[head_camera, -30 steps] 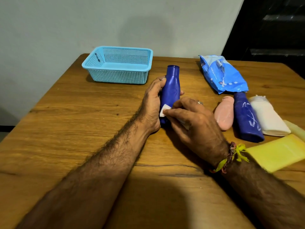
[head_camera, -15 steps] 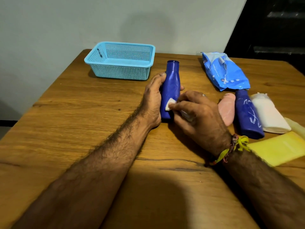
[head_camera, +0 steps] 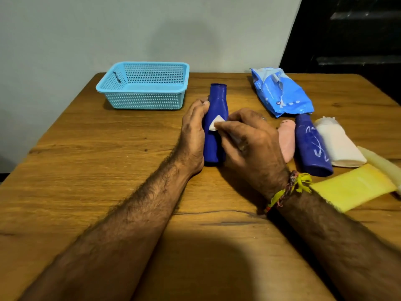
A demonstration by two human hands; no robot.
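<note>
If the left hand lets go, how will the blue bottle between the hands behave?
The blue bottle is round and appears to lie on its side, so it would probably roll on the flat table. The left hand holds it while the wipe presses on it, so it likely shifts easily.

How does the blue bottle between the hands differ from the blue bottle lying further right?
The held bottle is gripped by the left hand while the right hand holds a white wipe against it; the other bottle lies unheld between a pink bottle and a white bottle. The held bottle looks plain where visible; the other bottle bears white scribbles. Both are dark blue, similar in shape, necks pointing away.
</note>
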